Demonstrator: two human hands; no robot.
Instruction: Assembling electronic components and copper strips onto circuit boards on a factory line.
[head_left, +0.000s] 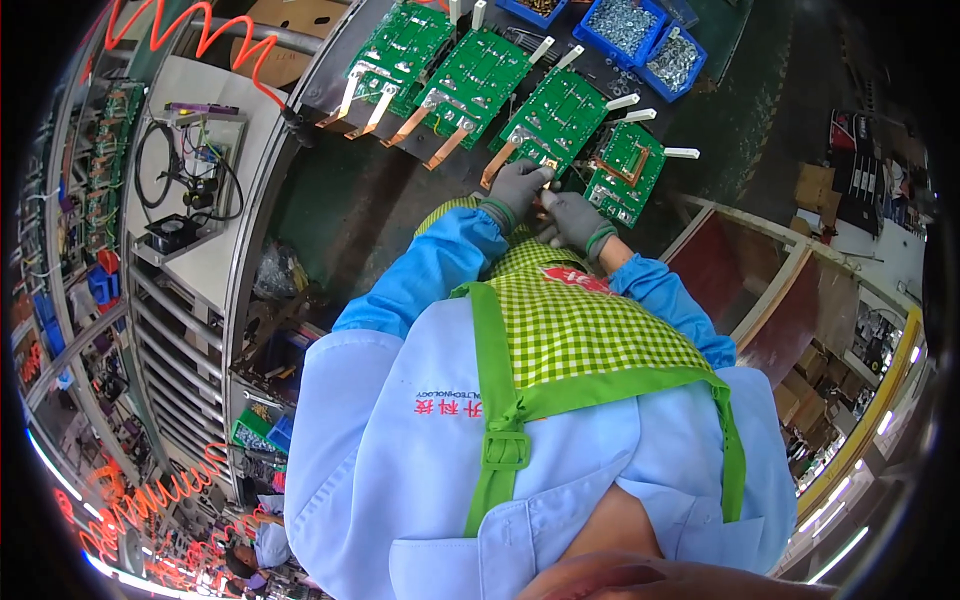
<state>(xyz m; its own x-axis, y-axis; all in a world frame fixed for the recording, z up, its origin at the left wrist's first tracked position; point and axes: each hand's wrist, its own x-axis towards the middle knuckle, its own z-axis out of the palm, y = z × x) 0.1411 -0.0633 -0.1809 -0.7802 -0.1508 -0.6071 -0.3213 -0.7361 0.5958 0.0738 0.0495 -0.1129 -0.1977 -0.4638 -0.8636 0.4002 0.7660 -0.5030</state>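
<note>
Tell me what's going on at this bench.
A person in a green checked apron is at work over a row of four green circuit boards. The gloved left hand and gloved right hand are close together by the near edge of the third board from the left; whatever they may be handling is too hidden to make out. Copper strips jut toward the person from the three left-hand boards. Blue bins of small metal parts stand beyond the row.

Glossy circuit boards [556, 112], coppery metal strips [410, 124], matt cloth apron [600, 335]
</note>
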